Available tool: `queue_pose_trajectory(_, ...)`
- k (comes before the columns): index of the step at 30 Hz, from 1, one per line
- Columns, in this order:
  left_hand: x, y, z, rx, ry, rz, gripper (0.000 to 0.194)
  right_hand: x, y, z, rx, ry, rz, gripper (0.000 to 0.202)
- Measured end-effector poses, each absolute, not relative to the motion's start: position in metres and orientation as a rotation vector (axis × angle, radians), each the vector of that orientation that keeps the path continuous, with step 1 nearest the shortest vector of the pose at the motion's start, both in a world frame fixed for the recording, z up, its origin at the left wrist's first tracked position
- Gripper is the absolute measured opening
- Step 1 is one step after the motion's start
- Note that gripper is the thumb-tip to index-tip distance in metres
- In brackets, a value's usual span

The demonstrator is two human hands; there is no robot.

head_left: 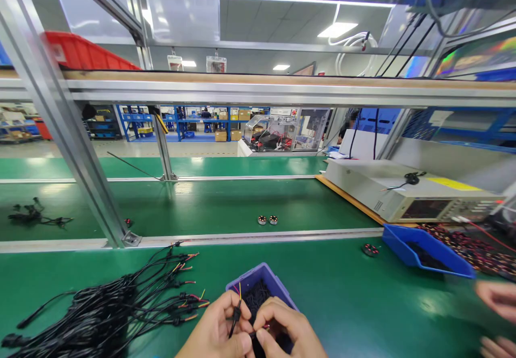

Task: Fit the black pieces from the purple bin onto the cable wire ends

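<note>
At the bottom middle, my left hand point(223, 328) is closed on a black cable point(236, 314) with thin yellow and red wire ends sticking up. My right hand point(288, 326) meets it fingertip to fingertip, pinching a small dark part with a bit of red showing. Whether that part belongs to the same cable is hidden by the fingers. Just behind both hands is a purple bin point(264, 266) holding small black tube-like pieces point(258, 295). To the left lies a big bundle of black cables point(100, 309), their bare coloured ends pointing right.
Two small round motor-like parts point(268, 220) sit beyond the metal rail. At right are a blue tray point(427, 248), a round part point(370, 250), a heap of dark red coils point(475, 253) and a grey instrument point(403, 188). Another person's hand point(500, 301) is at the right edge. A metal post point(72, 111) stands left.
</note>
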State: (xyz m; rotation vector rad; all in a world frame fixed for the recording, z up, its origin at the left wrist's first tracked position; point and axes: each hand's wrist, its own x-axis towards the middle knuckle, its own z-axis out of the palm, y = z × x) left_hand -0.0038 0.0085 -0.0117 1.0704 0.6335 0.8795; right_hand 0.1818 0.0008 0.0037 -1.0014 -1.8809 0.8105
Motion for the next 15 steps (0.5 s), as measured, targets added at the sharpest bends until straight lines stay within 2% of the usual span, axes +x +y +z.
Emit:
queue_pose_trajectory(9, 0.002, 0.007, -0.009, 1.022, 0.665, 0.958, 0.051, 0.191, 0.000, 0.012, -0.978, -1.872, 0.882, 0.012)
queue_pose_trajectory(11, 0.004, 0.008, -0.006, 0.978, 0.714, 1.010, 0.048, 0.193, 0.004, 0.012, -1.121, -1.917, 0.764, 0.017)
queue_pose_trajectory(15, 0.007, 0.011, -0.006, 0.883, 0.762, 1.009, 0.052, 0.182, 0.013, -0.003, -1.423, -2.288, 0.211, 0.013)
